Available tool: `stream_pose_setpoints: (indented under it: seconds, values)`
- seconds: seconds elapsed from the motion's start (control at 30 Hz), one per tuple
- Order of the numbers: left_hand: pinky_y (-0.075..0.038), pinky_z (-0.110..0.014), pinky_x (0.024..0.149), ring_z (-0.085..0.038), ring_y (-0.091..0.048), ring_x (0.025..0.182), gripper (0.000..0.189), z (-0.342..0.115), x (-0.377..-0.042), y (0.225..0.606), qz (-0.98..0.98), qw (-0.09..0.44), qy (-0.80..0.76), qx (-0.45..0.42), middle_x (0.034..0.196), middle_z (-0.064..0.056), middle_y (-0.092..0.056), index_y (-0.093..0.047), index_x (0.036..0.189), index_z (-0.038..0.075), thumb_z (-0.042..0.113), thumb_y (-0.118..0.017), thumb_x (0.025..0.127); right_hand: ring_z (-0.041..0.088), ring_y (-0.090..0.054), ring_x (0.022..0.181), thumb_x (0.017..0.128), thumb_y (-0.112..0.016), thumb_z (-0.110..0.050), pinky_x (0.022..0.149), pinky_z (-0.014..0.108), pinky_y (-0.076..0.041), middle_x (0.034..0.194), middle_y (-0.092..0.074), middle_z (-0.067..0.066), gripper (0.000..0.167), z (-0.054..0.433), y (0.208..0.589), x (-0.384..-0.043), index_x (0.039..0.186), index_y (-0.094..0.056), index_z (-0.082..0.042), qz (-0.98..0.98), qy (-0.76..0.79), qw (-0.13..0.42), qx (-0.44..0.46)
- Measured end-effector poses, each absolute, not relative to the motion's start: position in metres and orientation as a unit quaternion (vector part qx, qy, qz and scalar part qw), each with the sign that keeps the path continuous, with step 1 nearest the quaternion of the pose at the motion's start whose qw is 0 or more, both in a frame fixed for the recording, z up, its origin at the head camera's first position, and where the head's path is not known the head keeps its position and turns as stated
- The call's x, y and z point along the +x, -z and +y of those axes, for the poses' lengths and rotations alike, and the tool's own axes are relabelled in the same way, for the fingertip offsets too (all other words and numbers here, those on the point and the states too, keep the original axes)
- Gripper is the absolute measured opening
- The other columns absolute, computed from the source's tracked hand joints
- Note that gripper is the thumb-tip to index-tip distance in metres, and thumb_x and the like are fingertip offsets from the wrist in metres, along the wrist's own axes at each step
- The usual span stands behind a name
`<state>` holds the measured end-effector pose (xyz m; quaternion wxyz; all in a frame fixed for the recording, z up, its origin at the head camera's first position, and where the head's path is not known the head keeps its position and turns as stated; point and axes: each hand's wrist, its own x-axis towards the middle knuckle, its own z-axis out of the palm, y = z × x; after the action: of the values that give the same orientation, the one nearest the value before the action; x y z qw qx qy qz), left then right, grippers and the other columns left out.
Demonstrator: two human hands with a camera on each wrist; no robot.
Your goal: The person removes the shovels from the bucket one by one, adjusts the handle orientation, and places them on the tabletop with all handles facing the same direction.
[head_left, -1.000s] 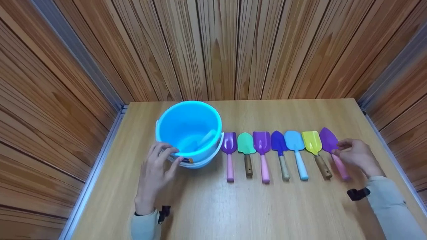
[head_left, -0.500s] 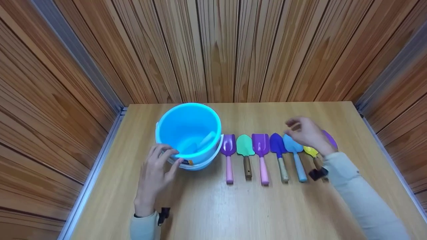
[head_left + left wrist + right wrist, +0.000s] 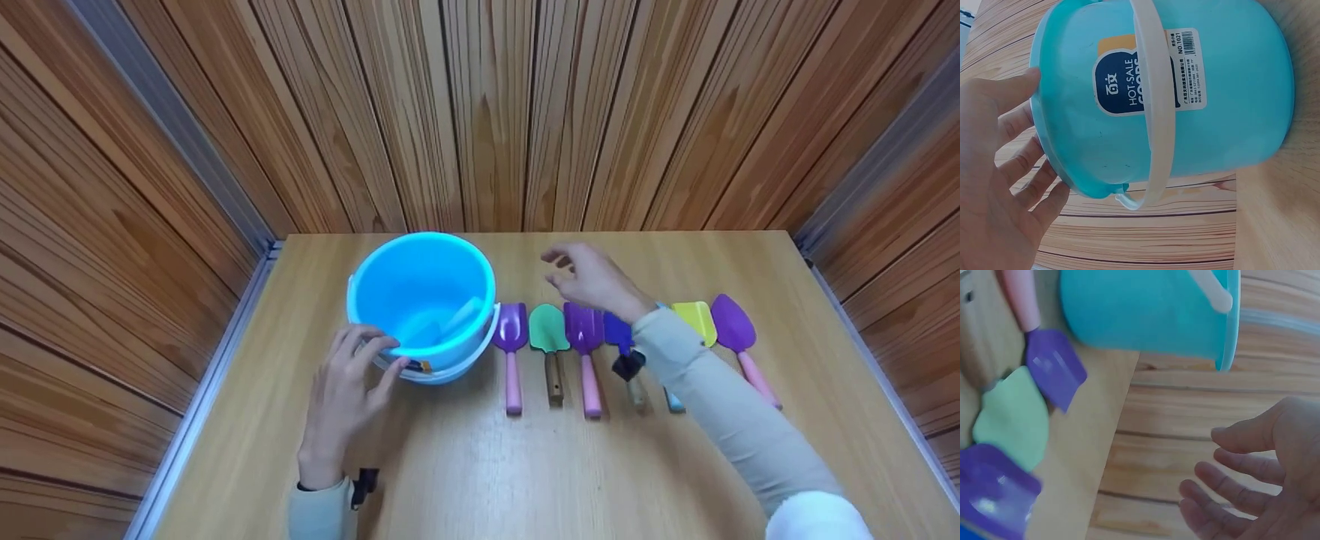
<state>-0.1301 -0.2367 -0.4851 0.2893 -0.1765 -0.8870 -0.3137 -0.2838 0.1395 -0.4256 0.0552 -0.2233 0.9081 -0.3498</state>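
A light blue bucket [image 3: 420,262] stands upright at the left, its white handle [image 3: 1159,107] hanging down. My left hand [image 3: 349,397] holds its near rim between thumb and fingers. Above the row of shovels hovers my right hand [image 3: 596,281], holding nothing, fingers loosely bent. Nearest the bucket lies a purple shovel [image 3: 512,330] with a pink handle, then a green shovel [image 3: 548,324] and another purple shovel [image 3: 583,326]. The right forearm partly hides a dark blue shovel [image 3: 616,330], a light blue shovel [image 3: 675,402] and a yellow shovel [image 3: 697,319].
A pointed purple trowel [image 3: 733,324] ends the row at the right. Inside the bucket is a pale blue shape [image 3: 461,319], too faint to identify. Wood-plank walls [image 3: 487,112] enclose the wooden table [image 3: 487,472] at the back and sides.
My right hand has travelled left from beside the pointed purple trowel, over the row, to above the second purple shovel. The left hand and the bucket have stayed put.
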Motion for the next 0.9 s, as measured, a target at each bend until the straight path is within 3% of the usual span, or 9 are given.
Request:
stream_pose_setpoints:
  seconds: [0.27, 0.57, 0.73, 0.9]
  values:
    - [-0.061, -0.037, 0.099, -0.008, -0.058, 0.117, 0.023, -0.235, -0.129, 0.484, -0.888, 0.284, 0.317, -0.174, 0.120, 0.005, -0.068, -0.079, 0.118, 0.022, 0.030, -0.081, 0.097, 0.033, -0.065, 0.127, 0.105, -0.061, -0.002, 0.110, 0.049, -0.056, 0.135, -0.066, 0.013, 0.035, 0.082, 0.403, -0.287, 0.139, -0.067, -0.006, 0.871, 0.304, 0.001, -0.386]
    - [-0.062, -0.038, 0.099, -0.013, -0.060, 0.115, 0.025, -0.234, -0.129, 0.479, -0.895, 0.278, 0.303, -0.171, 0.120, 0.003, -0.068, -0.079, 0.117, 0.018, 0.035, -0.078, 0.099, 0.036, -0.052, 0.146, 0.108, -0.065, -0.020, 0.121, 0.053, -0.046, 0.153, -0.058, 0.016, 0.042, 0.028, 0.394, -0.285, 0.147, -0.062, -0.005, 0.868, 0.243, 0.078, -0.425]
    - [-0.062, -0.043, 0.100, -0.016, -0.061, 0.115, 0.027, -0.236, -0.127, 0.480, -0.897, 0.273, 0.307, -0.164, 0.121, 0.001, -0.068, -0.079, 0.118, 0.018, 0.038, -0.078, 0.099, 0.034, -0.059, 0.141, 0.106, -0.069, -0.020, 0.119, 0.052, -0.048, 0.148, -0.064, 0.016, 0.045, 0.008, 0.406, -0.285, 0.147, -0.063, -0.004, 0.871, 0.222, 0.120, -0.422]
    - [-0.061, -0.039, 0.102, -0.012, -0.059, 0.117, 0.027, -0.235, -0.127, 0.481, -0.899, 0.272, 0.306, -0.156, 0.121, 0.003, -0.068, -0.079, 0.119, 0.020, 0.039, -0.078, 0.099, 0.032, -0.070, 0.127, 0.103, -0.074, -0.027, 0.111, 0.051, -0.055, 0.141, -0.070, 0.015, 0.046, -0.008, 0.415, -0.284, 0.144, -0.067, -0.006, 0.886, 0.177, 0.141, -0.405]
